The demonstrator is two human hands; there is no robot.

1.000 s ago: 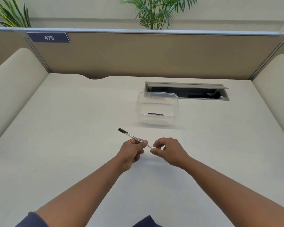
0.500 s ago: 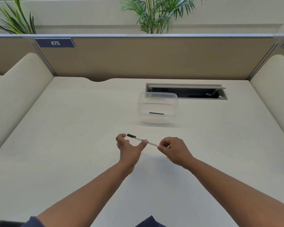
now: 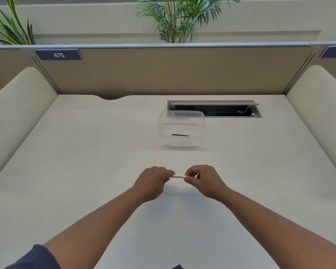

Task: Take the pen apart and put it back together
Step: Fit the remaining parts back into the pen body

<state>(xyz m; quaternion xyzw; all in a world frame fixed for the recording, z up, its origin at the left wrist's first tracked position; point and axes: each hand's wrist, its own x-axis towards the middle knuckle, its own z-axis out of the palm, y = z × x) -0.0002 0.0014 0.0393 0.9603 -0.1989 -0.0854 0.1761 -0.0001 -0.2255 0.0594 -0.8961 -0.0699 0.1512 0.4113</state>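
Observation:
A thin white pen [image 3: 177,176] with dark print on its barrel lies level between my two hands, just above the desk [image 3: 85,162]. My left hand [image 3: 152,180] is closed over its left end, hiding the black tip. My right hand [image 3: 203,178] pinches the right end between thumb and fingers. Only a short middle stretch of the barrel shows. Farther back, a thin dark stick-like piece [image 3: 180,135] lies inside a clear plastic container [image 3: 163,125].
Behind the container an open cable hatch [image 3: 214,109] is cut into the desk. Cream side panels rise at the left [image 3: 17,105] and right [image 3: 318,101]. A tan partition [image 3: 173,72] with a "475" label closes the back.
My left hand let go of the pen's middle, opened, then closed over the black end. The pen swung from slanted to level, and both hands now sit closer together.

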